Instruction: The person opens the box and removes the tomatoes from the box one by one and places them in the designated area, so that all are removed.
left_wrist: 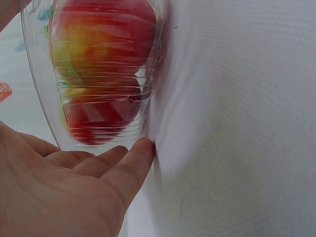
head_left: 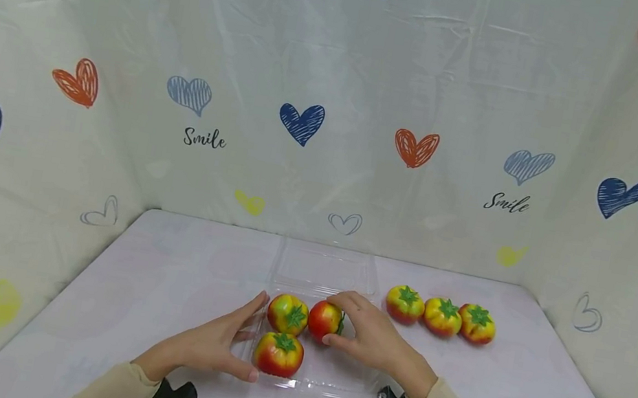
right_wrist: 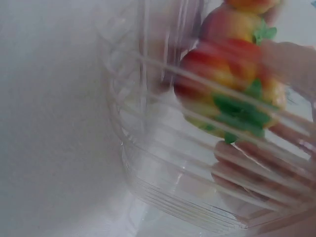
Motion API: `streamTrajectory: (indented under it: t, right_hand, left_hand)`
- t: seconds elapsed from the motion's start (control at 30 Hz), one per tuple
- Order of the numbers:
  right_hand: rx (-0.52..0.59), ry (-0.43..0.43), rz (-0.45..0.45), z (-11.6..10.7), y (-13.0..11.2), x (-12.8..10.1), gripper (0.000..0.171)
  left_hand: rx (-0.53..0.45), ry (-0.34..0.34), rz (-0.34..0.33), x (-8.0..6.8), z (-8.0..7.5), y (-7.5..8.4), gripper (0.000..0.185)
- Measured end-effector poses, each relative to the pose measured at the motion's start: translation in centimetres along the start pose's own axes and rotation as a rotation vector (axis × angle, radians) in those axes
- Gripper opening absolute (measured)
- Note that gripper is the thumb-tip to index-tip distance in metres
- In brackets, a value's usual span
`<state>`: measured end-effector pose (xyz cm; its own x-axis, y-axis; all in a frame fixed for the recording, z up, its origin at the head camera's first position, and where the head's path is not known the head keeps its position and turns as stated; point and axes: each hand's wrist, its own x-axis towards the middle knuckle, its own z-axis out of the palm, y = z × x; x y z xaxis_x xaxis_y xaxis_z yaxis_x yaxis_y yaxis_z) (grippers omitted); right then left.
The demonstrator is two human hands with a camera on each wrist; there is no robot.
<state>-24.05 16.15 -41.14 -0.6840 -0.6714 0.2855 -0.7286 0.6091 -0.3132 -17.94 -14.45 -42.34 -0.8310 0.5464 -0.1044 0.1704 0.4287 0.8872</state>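
A clear plastic clamshell box (head_left: 338, 372) lies on the table with its lid (head_left: 324, 266) folded back. My right hand (head_left: 369, 332) grips a red-and-yellow tomato (head_left: 322, 321) with a green leafy top, between thumb and fingers, inside the box. That tomato (right_wrist: 224, 84) lies on its side in the right wrist view, its leaves toward the palm. Two more sit at the box's left side, a rear tomato (head_left: 284, 312) and a front tomato (head_left: 271, 357). My left hand (head_left: 211, 342) spreads along the left wall, fingers straight; in the left wrist view its fingertips (left_wrist: 143, 145) are right at the box's side.
On the white table (head_left: 175, 274), three similar tomatoes (head_left: 442, 318) stand in a row right of the lid. A white curtain (head_left: 365, 67) printed with hearts hangs behind and along the sides. Black wrist devices (head_left: 175, 397) sit below both hands.
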Motion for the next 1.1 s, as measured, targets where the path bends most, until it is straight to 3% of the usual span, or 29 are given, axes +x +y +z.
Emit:
streamTrajectory:
  t: [0.77, 1.1]
  right_hand:
    - [0.019, 0.011, -0.003, 0.0, 0.0, -0.1, 0.05]
    - [0.047, -0.049, 0.082, -0.8, -0.2, -0.5, 0.05]
  left_hand:
    - [0.016, 0.012, 0.003, 0.2, 0.1, -0.4, 0.119]
    - [0.009, 0.009, 0.003, 0.1, 0.1, -0.3, 0.119]
